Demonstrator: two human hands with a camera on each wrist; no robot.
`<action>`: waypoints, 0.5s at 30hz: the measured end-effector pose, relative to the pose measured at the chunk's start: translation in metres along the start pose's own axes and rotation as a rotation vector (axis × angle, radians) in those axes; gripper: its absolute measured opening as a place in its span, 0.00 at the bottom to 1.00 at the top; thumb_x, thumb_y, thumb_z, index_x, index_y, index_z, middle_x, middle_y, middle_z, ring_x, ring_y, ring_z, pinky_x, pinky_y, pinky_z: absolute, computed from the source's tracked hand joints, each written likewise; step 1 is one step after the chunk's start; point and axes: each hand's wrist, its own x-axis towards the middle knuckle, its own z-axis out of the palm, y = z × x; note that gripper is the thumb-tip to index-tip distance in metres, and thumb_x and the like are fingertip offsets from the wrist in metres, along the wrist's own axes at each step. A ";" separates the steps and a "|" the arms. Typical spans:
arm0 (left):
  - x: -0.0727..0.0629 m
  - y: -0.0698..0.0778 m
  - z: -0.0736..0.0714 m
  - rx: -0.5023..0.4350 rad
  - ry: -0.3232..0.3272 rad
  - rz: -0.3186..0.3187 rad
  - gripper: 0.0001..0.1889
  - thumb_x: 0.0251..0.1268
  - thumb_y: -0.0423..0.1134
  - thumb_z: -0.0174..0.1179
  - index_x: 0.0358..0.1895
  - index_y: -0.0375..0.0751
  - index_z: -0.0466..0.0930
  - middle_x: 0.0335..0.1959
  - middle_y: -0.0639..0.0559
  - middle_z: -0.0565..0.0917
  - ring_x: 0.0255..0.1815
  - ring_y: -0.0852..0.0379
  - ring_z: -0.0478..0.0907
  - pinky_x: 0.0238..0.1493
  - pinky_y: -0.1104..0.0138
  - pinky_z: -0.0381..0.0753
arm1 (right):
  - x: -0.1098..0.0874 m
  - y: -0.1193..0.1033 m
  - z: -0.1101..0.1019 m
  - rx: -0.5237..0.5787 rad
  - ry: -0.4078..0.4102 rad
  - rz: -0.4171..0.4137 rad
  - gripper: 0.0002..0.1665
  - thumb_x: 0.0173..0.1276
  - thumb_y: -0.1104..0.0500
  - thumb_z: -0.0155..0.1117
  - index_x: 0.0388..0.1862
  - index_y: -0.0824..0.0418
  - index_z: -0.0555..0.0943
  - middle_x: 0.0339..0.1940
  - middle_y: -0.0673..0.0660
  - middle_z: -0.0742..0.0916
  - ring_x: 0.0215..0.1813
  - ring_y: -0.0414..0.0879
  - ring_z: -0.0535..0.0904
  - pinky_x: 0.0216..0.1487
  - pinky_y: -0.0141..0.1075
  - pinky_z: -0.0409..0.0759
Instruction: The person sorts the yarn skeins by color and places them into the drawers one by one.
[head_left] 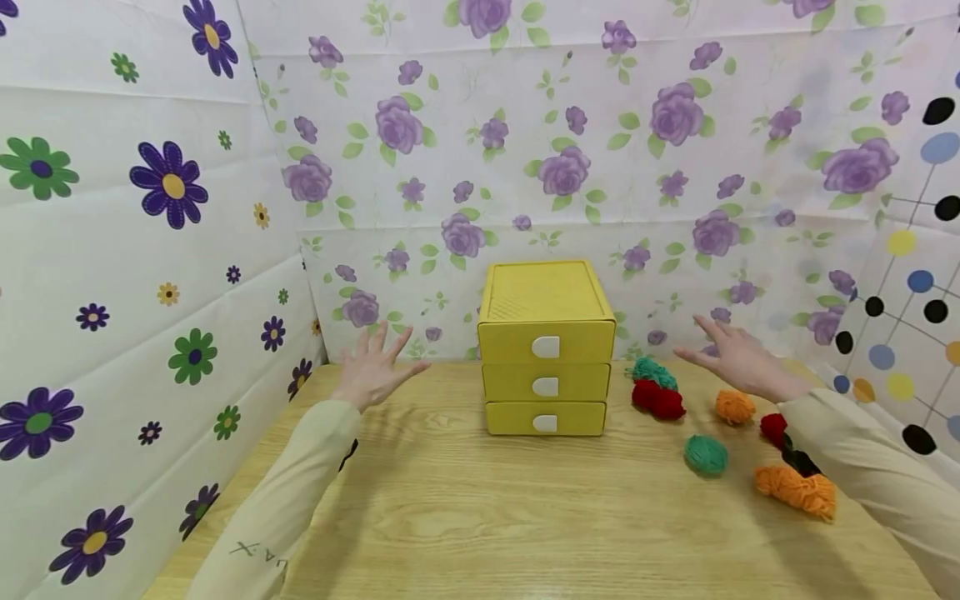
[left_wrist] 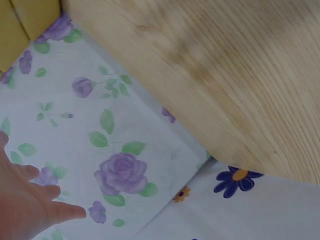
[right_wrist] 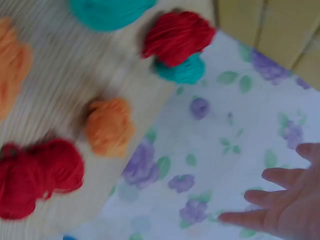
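Observation:
My left hand (head_left: 372, 371) is held up over the left side of the table, fingers straight and spread, touching nothing. On the other side my right hand (head_left: 738, 358) is raised above the yarn, its fingers also stretched out and holding nothing. Between them a yellow three-drawer box (head_left: 546, 333) with white tabs stands at the back of the table, drawers closed. Under and near the right arm lie yarn bundles: a teal ball (head_left: 706, 455), an orange ball (head_left: 735, 407), an orange skein (head_left: 797, 492), a red bundle (head_left: 658, 400) against a teal one (head_left: 654, 372), and another red bundle (right_wrist: 42, 175), partly hidden in the head view.
The wooden table (head_left: 450, 517) ends at flower-printed cloth (head_left: 487, 183) behind and a daisy-patterned cloth (head_left: 135, 333) on the left. A dotted cloth (head_left: 911, 333) hangs on the right. The right sleeve (head_left: 862, 450) covers part of the table.

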 end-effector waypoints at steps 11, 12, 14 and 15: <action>0.010 0.021 -0.019 -0.174 0.028 0.042 0.41 0.60 0.67 0.43 0.72 0.58 0.40 0.70 0.37 0.35 0.65 0.30 0.35 0.56 0.36 0.40 | 0.005 -0.031 -0.011 0.408 0.142 0.055 0.49 0.66 0.37 0.47 0.73 0.58 0.39 0.64 0.76 0.57 0.59 0.72 0.59 0.49 0.63 0.63; 0.011 0.023 -0.020 -0.178 0.033 0.048 0.41 0.60 0.67 0.44 0.72 0.58 0.40 0.70 0.37 0.35 0.65 0.30 0.36 0.56 0.36 0.41 | 0.005 -0.032 -0.011 0.424 0.141 0.054 0.49 0.66 0.37 0.47 0.73 0.58 0.39 0.64 0.75 0.57 0.59 0.71 0.58 0.49 0.63 0.63; 0.012 0.026 -0.022 -0.181 0.045 0.060 0.41 0.60 0.67 0.44 0.72 0.57 0.41 0.70 0.36 0.37 0.65 0.30 0.38 0.57 0.38 0.43 | 0.005 -0.035 -0.011 0.467 0.142 0.048 0.48 0.66 0.37 0.48 0.73 0.56 0.39 0.65 0.75 0.57 0.60 0.71 0.57 0.50 0.62 0.63; 0.013 0.027 -0.023 -0.189 0.050 0.066 0.40 0.60 0.66 0.44 0.72 0.57 0.41 0.69 0.36 0.37 0.65 0.31 0.39 0.57 0.38 0.44 | 0.006 -0.037 -0.011 0.494 0.143 0.044 0.48 0.66 0.38 0.48 0.73 0.55 0.40 0.65 0.74 0.57 0.60 0.71 0.57 0.50 0.62 0.64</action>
